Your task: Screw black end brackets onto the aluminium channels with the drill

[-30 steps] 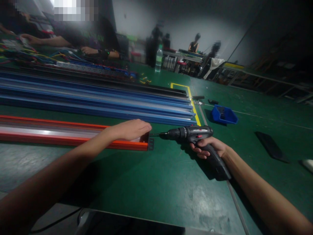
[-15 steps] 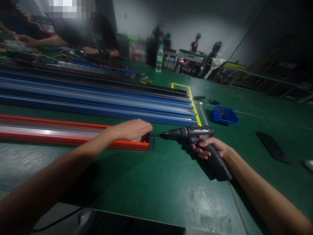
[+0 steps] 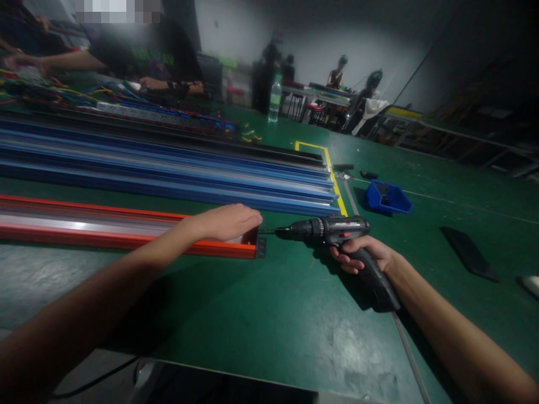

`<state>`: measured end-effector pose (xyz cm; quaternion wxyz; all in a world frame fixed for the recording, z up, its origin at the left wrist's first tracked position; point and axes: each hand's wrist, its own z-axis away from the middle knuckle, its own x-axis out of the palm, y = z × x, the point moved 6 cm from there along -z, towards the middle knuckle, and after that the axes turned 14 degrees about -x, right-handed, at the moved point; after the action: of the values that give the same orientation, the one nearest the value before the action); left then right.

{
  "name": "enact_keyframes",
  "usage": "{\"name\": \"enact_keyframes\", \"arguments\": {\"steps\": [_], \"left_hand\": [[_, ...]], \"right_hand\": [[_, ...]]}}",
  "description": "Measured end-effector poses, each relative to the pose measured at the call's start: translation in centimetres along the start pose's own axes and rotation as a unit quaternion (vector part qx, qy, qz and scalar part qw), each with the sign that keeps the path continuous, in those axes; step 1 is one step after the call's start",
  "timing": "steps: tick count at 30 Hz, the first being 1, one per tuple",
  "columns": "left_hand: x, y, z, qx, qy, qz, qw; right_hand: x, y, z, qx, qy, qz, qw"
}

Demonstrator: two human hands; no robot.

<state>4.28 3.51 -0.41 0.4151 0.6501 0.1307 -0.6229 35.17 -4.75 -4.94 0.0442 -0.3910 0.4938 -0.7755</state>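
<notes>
My right hand is wrapped around the handle of a black cordless drill, which points left. Its long thin bit reaches the black end cap of an orange metal profile; whether the tip sits in a screw cannot be made out. My left hand lies over that same end of the profile, gripping it from above with the fingers together and bent over the far side. The fingertips of this hand are partly hidden. The profile is an open channel with a silvery inside, lying flat on the green table.
Several blue profiles lie side by side behind the orange one. A blue bin with dark parts, a black flat piece and a water bottle stand around. Across the table a co-worker's hands are near coloured wires.
Both hands, the drill and the orange profile stay almost where they were. The co-worker's arm across the table has shifted slightly left.
</notes>
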Motion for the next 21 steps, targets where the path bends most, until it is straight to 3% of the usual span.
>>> {"name": "enact_keyframes", "arguments": {"steps": [21], "left_hand": [[0.20, -0.15, -0.06, 0.009, 0.003, -0.009, 1.000]], "right_hand": [[0.02, -0.05, -0.06, 0.000, -0.020, 0.002, 1.000]]}}
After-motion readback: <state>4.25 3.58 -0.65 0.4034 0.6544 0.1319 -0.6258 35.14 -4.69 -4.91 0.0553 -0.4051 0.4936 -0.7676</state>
